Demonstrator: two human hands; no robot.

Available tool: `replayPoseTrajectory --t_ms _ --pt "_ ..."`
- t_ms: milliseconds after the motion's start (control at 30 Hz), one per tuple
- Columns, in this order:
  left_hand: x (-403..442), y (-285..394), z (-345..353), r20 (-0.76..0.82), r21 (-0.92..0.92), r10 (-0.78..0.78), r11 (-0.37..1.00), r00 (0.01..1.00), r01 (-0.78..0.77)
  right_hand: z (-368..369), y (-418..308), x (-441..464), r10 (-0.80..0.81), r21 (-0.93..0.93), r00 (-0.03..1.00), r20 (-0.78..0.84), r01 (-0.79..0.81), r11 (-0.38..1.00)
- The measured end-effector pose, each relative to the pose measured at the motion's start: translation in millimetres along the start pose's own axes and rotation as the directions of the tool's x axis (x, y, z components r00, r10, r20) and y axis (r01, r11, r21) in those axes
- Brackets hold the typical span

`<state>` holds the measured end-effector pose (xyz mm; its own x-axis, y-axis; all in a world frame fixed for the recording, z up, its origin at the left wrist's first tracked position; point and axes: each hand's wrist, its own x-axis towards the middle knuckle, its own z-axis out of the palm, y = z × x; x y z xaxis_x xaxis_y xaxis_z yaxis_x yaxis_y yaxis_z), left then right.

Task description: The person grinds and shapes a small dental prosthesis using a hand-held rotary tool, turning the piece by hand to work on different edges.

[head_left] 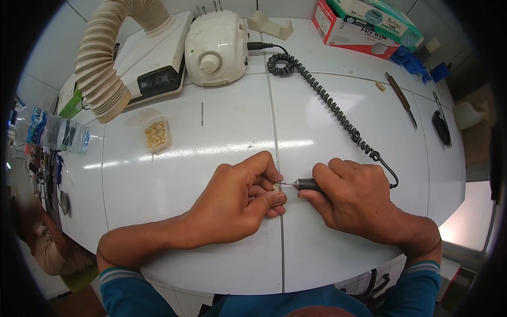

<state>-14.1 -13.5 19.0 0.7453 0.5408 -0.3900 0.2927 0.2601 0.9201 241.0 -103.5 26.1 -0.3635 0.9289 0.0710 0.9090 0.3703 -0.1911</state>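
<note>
My left hand (237, 198) pinches a small cream-coloured piece (276, 187) that looks like a dental crown, mostly covered by the fingers. My right hand (354, 195) is wrapped around a rotary handpiece (307, 184) with a dark grip. Its thin metal bur points left and meets the small piece at my left fingertips; whether it is spinning, I cannot tell. From the handpiece, a black coiled cord (338, 111) runs up to the white motor control box (216, 50). Both hands are held just over the white tabletop (222, 274).
A clear open box of cream tooth-like pieces (156, 135) stands left, near a thin metal bur (202, 113). Behind are a ribbed suction hose (97, 68) and face mask boxes (364, 26). A bottle (53, 129) lies left; pointed tools (401, 100) lie right. Another person sits lower left.
</note>
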Motion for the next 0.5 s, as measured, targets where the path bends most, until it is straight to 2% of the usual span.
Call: replayPoseTrajectory --t_ms 500 --pt "0.3 2.4 -0.8 -0.008 0.005 -0.015 1.0 1.0 0.015 0.6 -1.7 -0.2 0.023 0.014 1.0 -0.016 -0.022 1.0"
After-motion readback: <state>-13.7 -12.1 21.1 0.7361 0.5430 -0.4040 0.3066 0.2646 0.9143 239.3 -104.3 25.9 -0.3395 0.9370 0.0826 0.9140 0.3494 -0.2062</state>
